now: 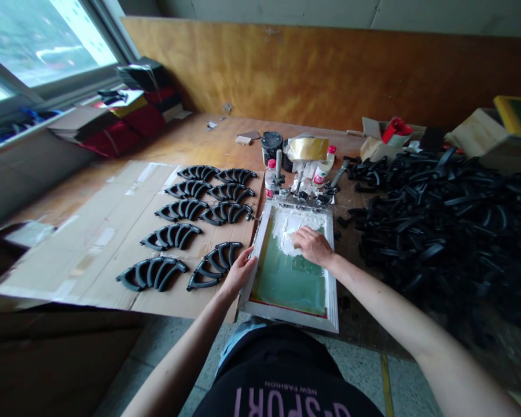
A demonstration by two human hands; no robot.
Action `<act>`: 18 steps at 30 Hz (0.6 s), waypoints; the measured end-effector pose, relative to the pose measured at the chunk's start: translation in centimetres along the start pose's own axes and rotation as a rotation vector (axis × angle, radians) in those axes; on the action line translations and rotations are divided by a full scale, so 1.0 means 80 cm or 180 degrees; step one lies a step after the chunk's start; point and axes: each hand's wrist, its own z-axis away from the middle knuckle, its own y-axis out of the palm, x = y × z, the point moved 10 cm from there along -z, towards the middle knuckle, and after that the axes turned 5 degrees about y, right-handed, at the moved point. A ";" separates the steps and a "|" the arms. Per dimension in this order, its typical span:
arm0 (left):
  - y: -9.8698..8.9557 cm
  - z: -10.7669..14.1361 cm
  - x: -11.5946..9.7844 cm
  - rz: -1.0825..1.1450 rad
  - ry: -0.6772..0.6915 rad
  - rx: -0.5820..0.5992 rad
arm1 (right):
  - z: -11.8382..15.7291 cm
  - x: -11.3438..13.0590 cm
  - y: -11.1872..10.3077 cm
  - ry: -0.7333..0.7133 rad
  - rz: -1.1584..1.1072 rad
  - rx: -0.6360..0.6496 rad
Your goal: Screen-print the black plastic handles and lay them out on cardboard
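Observation:
A framed screen (286, 284) with green mesh lies in front of me, clamped at its far end to a metal fixture (304, 198). White paste (282, 223) is smeared over the mesh's far part. My right hand (313, 246) is closed over the paste, its fingers together on something pale that I cannot make out. At the frame's left edge is my left hand (242, 269), fingers closed around the rim. Beside it on the cardboard (95, 231), black curved parts (215, 266) lie in fanned groups in two columns.
A big heap of black curved parts (438, 214) covers the table's right side. Behind the fixture stand red-capped bottles (324, 167), a black jar (271, 147) and a tape roll (308, 149). Boxes (134, 124) sit by the window; a wooden board (286, 75) rises behind.

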 end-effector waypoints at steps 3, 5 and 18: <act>0.001 0.002 -0.002 -0.0018 0.0002 0.0002 | 0.020 0.017 0.008 -0.0331 -0.0112 0.0026; 0.002 0.003 -0.005 0.0011 -0.0004 0.0024 | 0.017 0.011 0.001 -0.0284 -0.0195 0.0025; 0.002 0.034 -0.150 -0.0440 0.0535 0.0040 | -0.019 -0.184 -0.127 0.1904 0.0375 -0.1256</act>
